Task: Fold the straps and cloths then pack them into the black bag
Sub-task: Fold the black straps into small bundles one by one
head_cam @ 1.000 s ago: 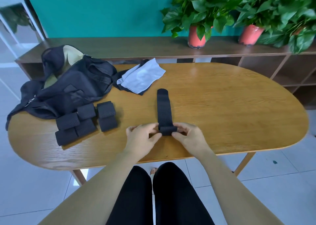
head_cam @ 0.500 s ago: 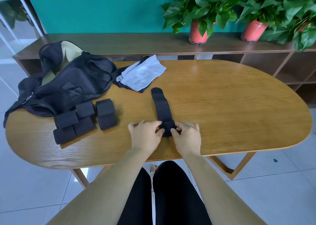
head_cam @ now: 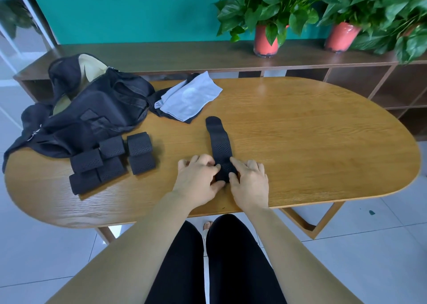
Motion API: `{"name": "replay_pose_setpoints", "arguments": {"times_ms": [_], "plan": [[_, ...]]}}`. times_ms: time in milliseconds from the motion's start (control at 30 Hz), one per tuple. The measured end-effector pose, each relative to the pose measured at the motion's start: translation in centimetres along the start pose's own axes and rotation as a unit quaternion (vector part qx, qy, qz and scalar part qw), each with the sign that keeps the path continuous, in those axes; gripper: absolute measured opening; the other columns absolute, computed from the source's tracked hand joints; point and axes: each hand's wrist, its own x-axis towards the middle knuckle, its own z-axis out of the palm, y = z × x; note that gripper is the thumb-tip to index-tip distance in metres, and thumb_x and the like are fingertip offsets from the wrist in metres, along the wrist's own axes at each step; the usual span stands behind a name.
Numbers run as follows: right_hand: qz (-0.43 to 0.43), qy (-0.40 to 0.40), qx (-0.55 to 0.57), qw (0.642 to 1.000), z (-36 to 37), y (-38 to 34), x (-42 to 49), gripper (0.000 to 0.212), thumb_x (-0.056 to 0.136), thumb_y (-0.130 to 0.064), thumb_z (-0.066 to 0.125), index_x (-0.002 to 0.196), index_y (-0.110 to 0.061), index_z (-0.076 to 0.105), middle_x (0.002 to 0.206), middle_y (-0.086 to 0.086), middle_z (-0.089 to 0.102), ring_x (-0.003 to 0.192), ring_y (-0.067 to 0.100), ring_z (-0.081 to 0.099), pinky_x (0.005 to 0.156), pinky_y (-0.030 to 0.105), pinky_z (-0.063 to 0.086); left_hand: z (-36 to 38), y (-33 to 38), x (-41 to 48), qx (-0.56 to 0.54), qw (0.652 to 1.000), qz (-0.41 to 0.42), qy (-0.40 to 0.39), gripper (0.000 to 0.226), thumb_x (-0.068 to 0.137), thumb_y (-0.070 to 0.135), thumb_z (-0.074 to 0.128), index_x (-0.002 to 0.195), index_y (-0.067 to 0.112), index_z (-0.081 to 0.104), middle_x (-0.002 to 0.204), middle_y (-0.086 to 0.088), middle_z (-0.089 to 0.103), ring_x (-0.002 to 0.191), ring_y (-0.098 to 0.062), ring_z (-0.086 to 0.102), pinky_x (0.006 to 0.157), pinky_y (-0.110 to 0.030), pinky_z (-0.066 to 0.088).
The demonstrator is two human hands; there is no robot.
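A black perforated strap lies lengthwise on the wooden table, its near end rolled up. My left hand and my right hand pinch that roll from either side. Several folded black straps lie in a cluster to the left. The black bag slumps open at the far left, showing a pale lining. A light grey cloth rests on a dark cloth beside the bag.
Behind the table runs a low wooden shelf with two red-potted plants. My legs in black trousers are under the table's near edge. Tiled floor surrounds the table.
Both hands have rolled the strap's near end further away from me, so the flat part is shorter. The hands now sit closer together on the roll.
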Motion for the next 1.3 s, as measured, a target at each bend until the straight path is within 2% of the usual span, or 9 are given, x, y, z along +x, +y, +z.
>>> {"name": "replay_pose_setpoints", "arguments": {"times_ms": [133,333,500,633,700,767,833,1100,1300], "plan": [[-0.05,-0.02,-0.014,0.998,-0.5,0.2,-0.7,0.038,0.088,-0.024,0.056,0.125,-0.021,0.062,0.127,-0.001,0.053,0.116,0.022,0.042,0.088,0.036,0.038,-0.4,-0.6,-0.3,0.06,0.994,0.088,-0.014,0.047,0.099,0.045,0.038,0.139,0.022,0.048,0.143,0.01,0.039,0.124,-0.017,0.037,0.094,-0.035,0.025],[-0.149,-0.087,-0.03,0.985,-1.8,0.9,-3.0,0.046,0.08,-0.026,0.053,0.123,-0.018,0.063,0.133,-0.008,0.055,0.126,0.013,0.039,0.1,0.031,0.032,-0.3,-2.2,-2.5,0.05,0.99,0.129,-0.009,0.042,0.102,0.04,0.034,0.135,0.021,0.053,0.142,0.009,0.047,0.122,-0.018,0.045,0.089,-0.035,0.028],[-0.053,-0.061,0.091,0.993,-2.1,-0.2,-3.0,0.028,0.091,-0.022,0.059,0.118,-0.021,0.067,0.105,-0.004,0.062,0.108,0.013,0.051,0.09,0.029,0.043,-0.7,-2.2,-3.4,-0.108,0.993,0.038,-0.027,0.044,0.101,0.042,0.033,0.136,0.024,0.05,0.129,0.004,0.06,0.117,-0.02,0.051,0.092,-0.035,0.037],[0.028,-0.042,0.108,0.993,-1.4,-1.2,-2.2,0.021,0.092,-0.028,0.058,0.109,-0.023,0.069,0.088,0.0,0.064,0.095,0.017,0.054,0.068,0.026,0.039,-0.7,-1.5,-3.2,-0.262,0.964,-0.045,-0.003,0.044,0.098,0.033,0.048,0.139,0.018,0.048,0.131,0.0,0.059,0.12,-0.017,0.055,0.1,-0.032,0.044],[0.057,-0.024,0.099,0.993,-0.9,-1.5,-1.7,0.016,0.091,-0.032,0.057,0.096,-0.022,0.069,0.08,0.002,0.065,0.085,0.02,0.056,0.06,0.026,0.036,-0.5,-1.1,-2.8,-0.276,0.958,-0.07,0.02,0.031,0.096,0.022,0.053,0.126,0.015,0.059,0.116,-0.001,0.066,0.104,-0.016,0.062,0.09,-0.03,0.049],[0.08,-0.011,0.1,0.992,-0.5,-1.7,-1.3,0.019,0.092,-0.033,0.056,0.081,-0.019,0.064,0.068,0.001,0.059,0.076,0.022,0.054,0.055,0.025,0.033,0.0,-0.9,-2.2,-0.269,0.957,-0.093,0.053,0.012,0.094,0.016,0.055,0.09,0.008,0.063,0.085,-0.007,0.067,0.076,-0.019,0.061,0.068,-0.032,0.048],[0.095,-0.006,0.095,0.991,-0.4,-2.0,-1.1,0.024,0.092,-0.033,0.056,0.074,-0.018,0.062,0.062,-0.001,0.054,0.072,0.021,0.05,0.053,0.025,0.03,0.7,-0.9,-1.6,-0.273,0.952,-0.124,0.067,0.026,0.092,0.013,0.055,0.069,0.002,0.048,0.07,-0.017,0.06,0.067,-0.03,0.059,0.057,-0.034,0.039],[0.116,0.001,0.021,0.993,0.3,-2.6,0.0,0.029,0.094,-0.034,0.05,0.071,-0.018,0.058,0.068,-0.001,0.055,0.074,0.021,0.051,0.054,0.025,0.031,1.1,-0.7,-0.3,-0.284,0.944,-0.155,0.059,0.031,0.094,0.019,0.054,0.069,0.001,0.058,0.07,-0.017,0.064,0.071,-0.03,0.066,0.066,-0.047,0.051],[0.103,0.015,-0.035,0.994,0.7,-2.9,0.3,0.025,0.095,-0.033,0.048,0.083,-0.017,0.064,0.08,0.0,0.061,0.084,0.019,0.052,0.055,0.026,0.031,0.7,-0.3,0.3,-0.233,0.955,-0.177,0.056,0.046,0.095,0.023,0.055,0.052,0.018,0.038,0.058,-0.005,0.053,0.053,-0.019,0.048,0.05,-0.028,0.034]]}}
